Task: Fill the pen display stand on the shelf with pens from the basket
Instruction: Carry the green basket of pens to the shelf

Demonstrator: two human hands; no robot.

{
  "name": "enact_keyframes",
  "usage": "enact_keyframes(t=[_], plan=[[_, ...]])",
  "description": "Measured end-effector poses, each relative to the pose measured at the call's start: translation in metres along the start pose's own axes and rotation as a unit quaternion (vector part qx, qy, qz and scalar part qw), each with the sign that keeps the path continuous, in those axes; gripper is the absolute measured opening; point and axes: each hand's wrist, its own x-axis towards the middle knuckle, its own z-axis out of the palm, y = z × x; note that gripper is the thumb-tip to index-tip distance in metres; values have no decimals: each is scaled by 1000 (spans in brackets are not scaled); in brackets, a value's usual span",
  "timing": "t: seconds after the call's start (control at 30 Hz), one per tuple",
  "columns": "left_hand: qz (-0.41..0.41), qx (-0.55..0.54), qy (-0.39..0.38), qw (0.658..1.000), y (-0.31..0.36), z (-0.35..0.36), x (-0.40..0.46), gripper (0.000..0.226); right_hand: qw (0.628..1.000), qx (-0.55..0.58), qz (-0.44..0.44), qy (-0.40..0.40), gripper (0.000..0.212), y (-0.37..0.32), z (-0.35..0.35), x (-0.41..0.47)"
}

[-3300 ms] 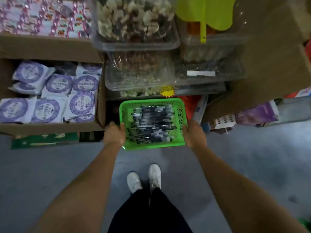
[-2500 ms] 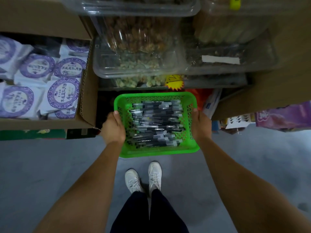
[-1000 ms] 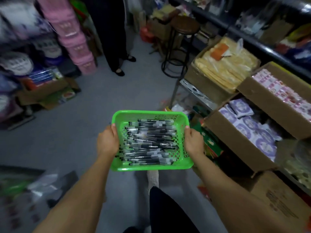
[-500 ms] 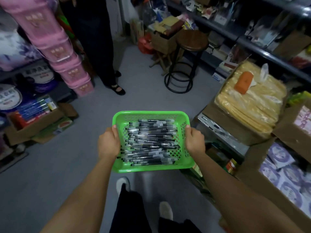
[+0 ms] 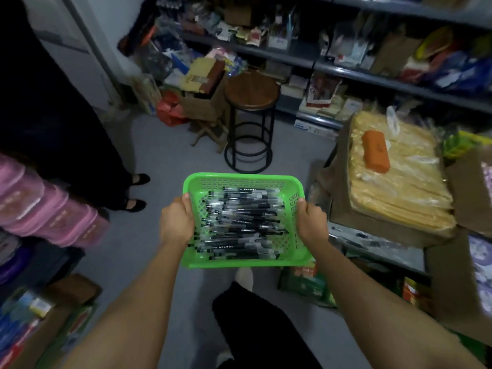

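Note:
A green plastic basket (image 5: 242, 180) is carried level in front of me, over the grey floor. It holds several black-and-clear pens (image 5: 241, 225) lying crosswise in a heap. My left hand (image 5: 177, 222) grips the basket's left rim, thumb over the edge. My right hand (image 5: 311, 222) grips the right rim the same way. Grey shelves (image 5: 346, 70) crowded with goods run along the right and the back. I cannot pick out a pen display stand among them.
A round wooden stool (image 5: 251, 94) on a black metal frame stands ahead in the aisle. A person in black (image 5: 53, 115) stands at the left, beside pink tubs (image 5: 45, 209). Cardboard boxes (image 5: 394, 182) of yellow packs crowd the right.
I have lifted the basket from the low spot under the snack tubs, turned, and walked down the aisle. The stool and the far shelves are now closer. Both hands keep their grip.

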Motion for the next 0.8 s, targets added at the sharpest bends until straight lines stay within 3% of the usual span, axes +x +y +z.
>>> enact_keyframes(t=[0.5,0.8], plan=[[127,19,-29,991,165,78,363,49,995,-8,35,90,49,-149,-23,322],[156,-37,-24,987,270,134,556,49,991,8,38,127,51,-217,-30,523]])
